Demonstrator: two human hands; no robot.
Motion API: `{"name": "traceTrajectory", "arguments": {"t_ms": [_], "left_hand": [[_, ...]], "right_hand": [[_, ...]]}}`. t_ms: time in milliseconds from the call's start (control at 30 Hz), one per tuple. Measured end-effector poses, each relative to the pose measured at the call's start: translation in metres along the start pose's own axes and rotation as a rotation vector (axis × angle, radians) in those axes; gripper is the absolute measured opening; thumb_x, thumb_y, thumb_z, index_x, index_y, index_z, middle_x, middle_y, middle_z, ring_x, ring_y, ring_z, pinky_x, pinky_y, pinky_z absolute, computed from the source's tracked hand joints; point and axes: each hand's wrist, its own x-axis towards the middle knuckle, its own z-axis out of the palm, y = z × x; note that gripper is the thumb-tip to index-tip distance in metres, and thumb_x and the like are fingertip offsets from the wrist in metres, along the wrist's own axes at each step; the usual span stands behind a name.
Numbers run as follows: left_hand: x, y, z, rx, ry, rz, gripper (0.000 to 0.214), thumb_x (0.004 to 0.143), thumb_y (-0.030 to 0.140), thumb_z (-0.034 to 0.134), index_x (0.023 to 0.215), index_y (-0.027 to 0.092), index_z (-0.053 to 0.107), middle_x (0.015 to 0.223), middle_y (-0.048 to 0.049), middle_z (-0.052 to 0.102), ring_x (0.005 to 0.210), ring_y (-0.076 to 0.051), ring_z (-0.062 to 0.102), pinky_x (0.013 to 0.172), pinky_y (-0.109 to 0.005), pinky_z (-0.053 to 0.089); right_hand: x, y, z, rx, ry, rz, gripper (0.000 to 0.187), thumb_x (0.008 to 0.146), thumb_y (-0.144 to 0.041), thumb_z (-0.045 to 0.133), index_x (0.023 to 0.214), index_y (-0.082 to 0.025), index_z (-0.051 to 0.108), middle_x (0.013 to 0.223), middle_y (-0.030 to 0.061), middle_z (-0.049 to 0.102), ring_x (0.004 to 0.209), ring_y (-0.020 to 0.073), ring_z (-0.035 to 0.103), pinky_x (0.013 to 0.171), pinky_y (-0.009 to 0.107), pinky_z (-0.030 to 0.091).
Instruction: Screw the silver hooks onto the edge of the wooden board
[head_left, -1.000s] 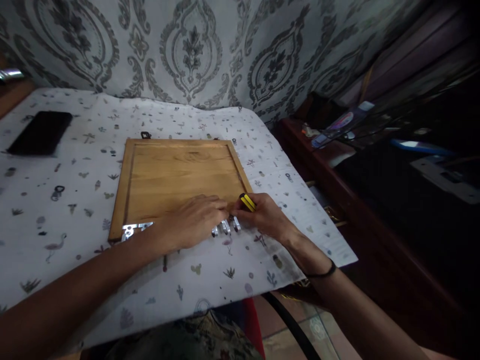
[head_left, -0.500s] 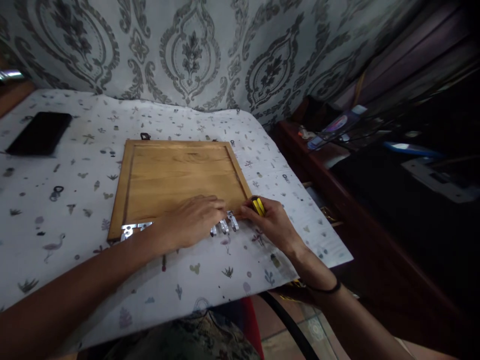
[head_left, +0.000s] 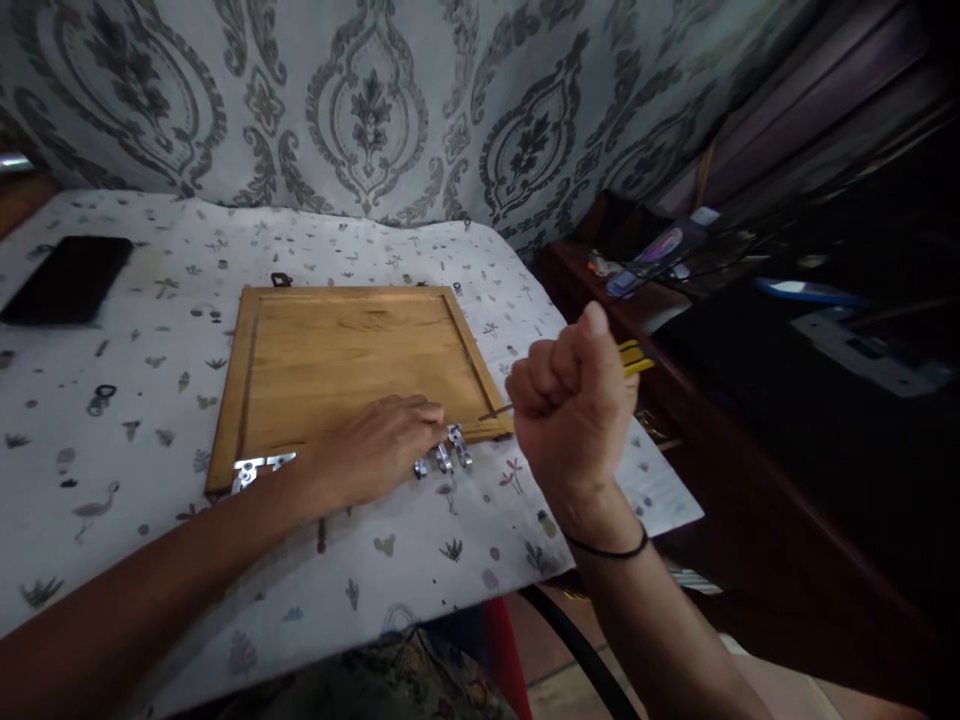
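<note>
A framed wooden panel [head_left: 352,350] lies flat on the cloth-covered table. My left hand [head_left: 382,440] rests over its near edge, fingers together and curled down, with the fingertips against a shiny metal hinge [head_left: 455,440]. Part of that hinge is hidden under the hand. Another metal hinge [head_left: 247,470] sits at the panel's near left corner, partly behind my left forearm. My right hand [head_left: 574,400] is raised off the panel's right corner, closed in a fist around a screwdriver [head_left: 636,358] with a yellow and black handle. Its thin shaft points left toward the metal hinge.
A black phone [head_left: 67,280] lies at the left of the patterned tablecloth [head_left: 150,400]. Small dark metal hardware [head_left: 281,280] is behind the panel. To the right, a dark wooden surface holds a clear bottle [head_left: 664,255] and a blue-handled tool [head_left: 810,292].
My right hand has lifted and turned into an upright fist with the screwdriver, its shaft now showing. My left hand stays at the metal hinge. The view has shifted slightly.
</note>
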Motion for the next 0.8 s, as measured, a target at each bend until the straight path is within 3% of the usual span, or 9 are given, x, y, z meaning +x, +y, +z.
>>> {"name": "traceTrajectory", "arguments": {"t_ms": [300,800], "left_hand": [[0.001,-0.002,0.002,0.005,0.001,0.001,0.017,0.099,0.008,0.057,0.102,0.016,0.072,0.106,-0.0062,0.071,0.103,-0.022,0.065,0.090,-0.036,0.050],[0.001,-0.004,0.005,0.011,0.005,0.001,0.022,0.099,0.009,0.054,0.106,0.018,0.072,0.104,-0.0071,0.071,0.102,-0.021,0.067,0.093,-0.035,0.052]], "right_hand": [[-0.005,0.026,0.005,0.048,0.008,0.048,0.072,0.083,-0.049,0.082,0.054,-0.022,0.023,0.049,-0.0108,0.014,0.042,0.0048,0.009,0.035,0.021,0.011],[-0.006,0.034,0.008,0.003,-0.016,0.098,0.071,0.086,-0.052,0.078,0.055,-0.023,0.022,0.051,-0.0105,0.012,0.042,0.0063,0.006,0.035,0.023,0.011]]}}
